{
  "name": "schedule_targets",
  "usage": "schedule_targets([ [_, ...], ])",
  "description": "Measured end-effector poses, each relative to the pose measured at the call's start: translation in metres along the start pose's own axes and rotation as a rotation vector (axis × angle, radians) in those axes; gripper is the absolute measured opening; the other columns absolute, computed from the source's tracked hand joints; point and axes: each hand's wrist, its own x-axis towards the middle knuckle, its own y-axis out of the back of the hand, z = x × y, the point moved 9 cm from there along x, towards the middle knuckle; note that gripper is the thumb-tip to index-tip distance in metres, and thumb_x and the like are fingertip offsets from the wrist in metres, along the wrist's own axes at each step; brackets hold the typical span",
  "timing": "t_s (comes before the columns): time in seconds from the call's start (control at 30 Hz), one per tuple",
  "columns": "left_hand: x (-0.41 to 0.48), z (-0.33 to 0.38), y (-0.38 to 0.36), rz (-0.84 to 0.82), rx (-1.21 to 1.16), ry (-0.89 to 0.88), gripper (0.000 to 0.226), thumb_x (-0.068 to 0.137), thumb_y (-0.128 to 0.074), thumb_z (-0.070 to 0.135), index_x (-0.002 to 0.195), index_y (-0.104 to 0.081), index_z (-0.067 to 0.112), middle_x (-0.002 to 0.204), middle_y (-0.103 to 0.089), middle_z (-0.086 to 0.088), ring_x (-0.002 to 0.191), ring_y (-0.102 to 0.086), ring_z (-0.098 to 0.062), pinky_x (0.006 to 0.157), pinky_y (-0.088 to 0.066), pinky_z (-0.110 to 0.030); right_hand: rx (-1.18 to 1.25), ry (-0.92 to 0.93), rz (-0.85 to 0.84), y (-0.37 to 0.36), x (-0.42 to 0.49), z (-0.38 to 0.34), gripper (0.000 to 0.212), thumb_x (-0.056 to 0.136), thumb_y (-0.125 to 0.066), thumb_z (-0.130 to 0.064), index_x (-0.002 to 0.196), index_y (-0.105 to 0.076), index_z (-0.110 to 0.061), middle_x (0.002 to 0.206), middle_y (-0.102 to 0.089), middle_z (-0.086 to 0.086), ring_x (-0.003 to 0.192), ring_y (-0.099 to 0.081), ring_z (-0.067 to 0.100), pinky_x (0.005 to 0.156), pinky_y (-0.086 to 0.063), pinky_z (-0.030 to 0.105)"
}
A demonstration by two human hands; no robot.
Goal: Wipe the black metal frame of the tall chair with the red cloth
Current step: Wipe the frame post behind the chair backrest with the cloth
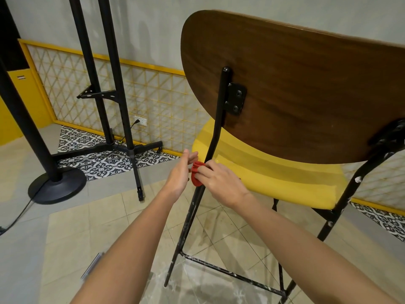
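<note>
Place type: café or bar-style dining room, decorated commercial interior.
Evidence: tall chair [306, 84], counter height; yellow seat [274, 178]; curved dark-wood backrest; black metal frame [219, 119] with footrest bar.
Wall: grey plaster [142, 25] above; yellow wire-grid panel [153, 102] along lower part.
Floor: beige glazed tiles [109, 220]; strip of black-and-white patterned tiles [105, 161] at wall foot.
Fixtures: black pole on round base [57, 187]; black twin-upright stand with bracket [98, 95]; wall socket [140, 121], plug inserted.

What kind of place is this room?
Probably a cafe or small restaurant: a tall chair with a yellow seat, patterned floor tiles and a yellow lattice wall panel.
</note>
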Motion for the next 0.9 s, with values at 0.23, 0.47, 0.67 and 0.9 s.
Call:
schedule_targets([
  [0.23,-0.003,0.0,0.001,-0.008,0.005,-0.017,0.053,0.102,-0.016,0.045,0.132,-0.052,0.022,0.129,-0.055,0.001,0.12,-0.049,-0.017,0.102,-0.034,-0.034,0.049,-0.098,0.045,0.01,0.001,0.007,0.034,0.062,-0.076,0.001,0.094,-0.068,-0.007,0.096,-0.065,0.008,0.083,-0.06,0.026,0.061,-0.053,0.034],
  [0.47,-0.03,-0.028,0.014,0.122,0.061,0.013,0.04,0.098,-0.03,0.048,0.12,-0.052,0.023,0.108,-0.061,-0.001,0.082,-0.051,-0.014,0.069,-0.037,-0.029,0.216,-0.34,0.071,0.012,-0.003,0.013,0.046,0.062,-0.075,0.006,0.106,-0.064,-0.003,0.102,-0.064,0.012,0.089,-0.059,0.031,0.065,-0.055,0.038],
  [0.67,-0.05,-0.047,-0.004,0.103,-0.307,0.119,0.051,0.09,-0.06,0.031,0.133,-0.034,0.022,0.106,-0.067,-0.003,0.095,-0.065,-0.017,0.077,-0.05,-0.032,0.451,-0.444,0.009,0.007,-0.014,-0.004,0.058,0.081,-0.057,0.001,0.137,-0.04,-0.008,0.13,-0.047,0.009,0.115,-0.042,0.025,0.089,-0.044,0.035],
  [0.9,-0.047,-0.053,-0.014,0.199,-0.429,0.151,0.065,0.086,-0.062,0.003,0.134,-0.02,0.011,0.109,-0.055,-0.014,0.096,-0.062,-0.022,0.076,-0.056,-0.035,0.584,-0.361,-0.048,0.004,-0.019,-0.014,0.071,0.074,-0.066,-0.003,0.139,-0.037,-0.008,0.139,-0.038,0.008,0.126,-0.037,0.022,0.098,-0.04,0.029],
])
